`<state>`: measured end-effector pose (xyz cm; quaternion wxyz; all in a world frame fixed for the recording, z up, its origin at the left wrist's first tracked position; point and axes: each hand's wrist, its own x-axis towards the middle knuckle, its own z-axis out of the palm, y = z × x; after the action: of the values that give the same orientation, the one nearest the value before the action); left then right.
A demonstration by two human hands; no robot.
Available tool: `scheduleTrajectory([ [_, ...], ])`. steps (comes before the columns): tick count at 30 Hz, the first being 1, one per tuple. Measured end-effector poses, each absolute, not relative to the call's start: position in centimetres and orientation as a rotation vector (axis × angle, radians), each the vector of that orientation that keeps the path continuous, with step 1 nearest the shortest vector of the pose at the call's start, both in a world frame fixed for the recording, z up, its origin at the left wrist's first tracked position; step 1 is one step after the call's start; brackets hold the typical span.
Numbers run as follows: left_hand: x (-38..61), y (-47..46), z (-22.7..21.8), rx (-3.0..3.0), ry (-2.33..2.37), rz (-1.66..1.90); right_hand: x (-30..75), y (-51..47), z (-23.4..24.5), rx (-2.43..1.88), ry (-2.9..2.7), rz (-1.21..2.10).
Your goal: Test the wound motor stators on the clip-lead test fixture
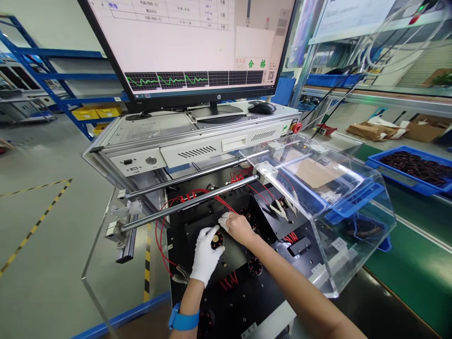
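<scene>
My left hand (205,254), in a white glove, grips a small round wound coil (217,240) on the black test fixture plate (240,292). My bare right hand (237,227), with white finger cots on the fingertips, rests just right of the coil with its fingers curled at the coil's upper edge. Red test leads (183,197) run across the plate. Another coil (254,266) lies on the plate below my right forearm. A blue wrist strap (183,320) is on my left wrist.
A monitor (190,44) with green traces stands on the grey tester cabinet (197,134). Two steel rails (190,200) cross above the plate. A clear cover (339,202) sits to the right. A blue tray of dark coils (413,168) is on the green conveyor.
</scene>
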<state>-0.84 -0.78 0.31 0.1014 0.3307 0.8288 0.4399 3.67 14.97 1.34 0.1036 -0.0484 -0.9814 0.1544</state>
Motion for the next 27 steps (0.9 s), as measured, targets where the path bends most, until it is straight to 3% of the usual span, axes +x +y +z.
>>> scheduleTrajectory([
  [7, -0.7, -0.9, 0.1, 0.849, 2.469, 1.32, 2.1, 14.2, 1.2, -0.128, -2.929, 0.401],
  [13, -0.5, -1.0, 0.0, 0.712, 2.433, 1.315, 0.5, 15.2, 2.0, 0.265, -2.841, 1.106],
  [16, -0.3, -1.0, 0.2, 0.714, 2.463, 1.278, -0.2, 15.7, 2.8, 0.228, -2.877, 1.262],
  [23, -0.1, -0.7, 0.6, 0.703, 2.539, 1.175, -2.1, 15.0, 4.1, 0.172, -3.076, 0.908],
  [27, 0.1, -0.6, 0.4, 0.696, 2.544, 1.193, -0.1, 15.6, 2.2, 0.079, -2.692, 1.549],
])
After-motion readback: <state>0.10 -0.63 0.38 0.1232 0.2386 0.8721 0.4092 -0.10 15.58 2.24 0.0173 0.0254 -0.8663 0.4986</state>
